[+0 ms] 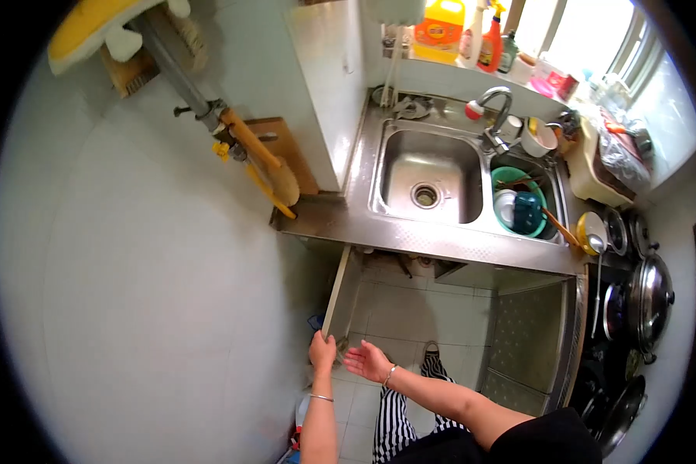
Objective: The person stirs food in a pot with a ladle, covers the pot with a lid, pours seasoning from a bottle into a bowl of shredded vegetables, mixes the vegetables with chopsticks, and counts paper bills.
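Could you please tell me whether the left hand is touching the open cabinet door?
Touching: the head view shows the left hand closed on the near edge of the cabinet door.

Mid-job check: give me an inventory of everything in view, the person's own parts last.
Cabinet door: one, pale, open below the counter's left end
Counter: one, steel-grey, around the sinks
Sinks: two, steel-grey, side by side
Tub: one, green, in the right sink
Faucet: one, silver, behind the sinks
Jug: one, yellow, by the window
Spray bottle: one, orange, right of the jug
Large lidded pot: one, silver, far right
Ladle: one, silver, left of that pot
Pipe: one, grey, upper left
Smaller items: several, mixed colours, around the sinks and window; not all identifiable
Striped trousers: one pair, black and white, bottom centre
Left hand: one, bare, gripping the door's edge
Right hand: one, bare, open, beside the left
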`<state>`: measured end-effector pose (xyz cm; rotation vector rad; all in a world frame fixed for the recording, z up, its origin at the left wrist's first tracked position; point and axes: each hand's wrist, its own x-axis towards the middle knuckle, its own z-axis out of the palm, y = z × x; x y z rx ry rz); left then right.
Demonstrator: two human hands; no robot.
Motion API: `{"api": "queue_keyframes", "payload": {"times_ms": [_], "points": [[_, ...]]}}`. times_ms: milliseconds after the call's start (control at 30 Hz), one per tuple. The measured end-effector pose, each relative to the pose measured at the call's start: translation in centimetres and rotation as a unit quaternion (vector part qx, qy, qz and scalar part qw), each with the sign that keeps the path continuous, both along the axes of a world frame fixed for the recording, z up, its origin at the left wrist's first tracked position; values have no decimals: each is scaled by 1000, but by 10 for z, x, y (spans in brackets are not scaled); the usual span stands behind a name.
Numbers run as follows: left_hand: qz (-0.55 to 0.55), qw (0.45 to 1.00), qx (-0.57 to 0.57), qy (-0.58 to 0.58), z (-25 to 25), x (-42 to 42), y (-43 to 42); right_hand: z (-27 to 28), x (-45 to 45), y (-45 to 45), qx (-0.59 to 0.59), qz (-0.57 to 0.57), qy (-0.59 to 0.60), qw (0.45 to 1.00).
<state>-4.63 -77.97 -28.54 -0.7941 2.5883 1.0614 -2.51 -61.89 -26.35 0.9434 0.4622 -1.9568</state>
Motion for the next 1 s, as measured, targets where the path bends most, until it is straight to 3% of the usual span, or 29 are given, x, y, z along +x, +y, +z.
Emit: {"api": "queue_keyframes", "payload": {"times_ms": [200,333,367,467,500,567,600,667,733,800,867,1000], "points": [[-32,999,11,-29,13,13,57,4,36,47,95,31,-70,993],[-24,979,199,-35,-3,18,104,9,54,83,141,102,-91,981],[-41,979,195,-39,-2,17,120,5,57,92,129,102,-104,981],[6,917,382,-114,-18,6,165,-3,58,122,115,75,-102,985],[-5,917,382,-118,-9,-1,180,-14,59,133,108,10,-97,989],[100,816,536,-192,19,-22,212,-12,44,158,120,-60,-100,986],[98,817,534,-194,19,-34,228,-12,32,171,131,-120,-101,979],[164,711,665,-160,13,-51,254,-31,13,204,91,-209,-46,972],[201,688,684,-136,19,-74,280,-45,-16,238,78,-268,-15,960],[210,685,687,-117,14,-94,298,-26,-53,264,159,-307,-24,938],[229,677,688,-126,-14,-107,302,-27,-80,292,118,-326,35,937],[246,643,717,-113,2,-134,316,-8,-115,310,90,-338,4,937]]}}
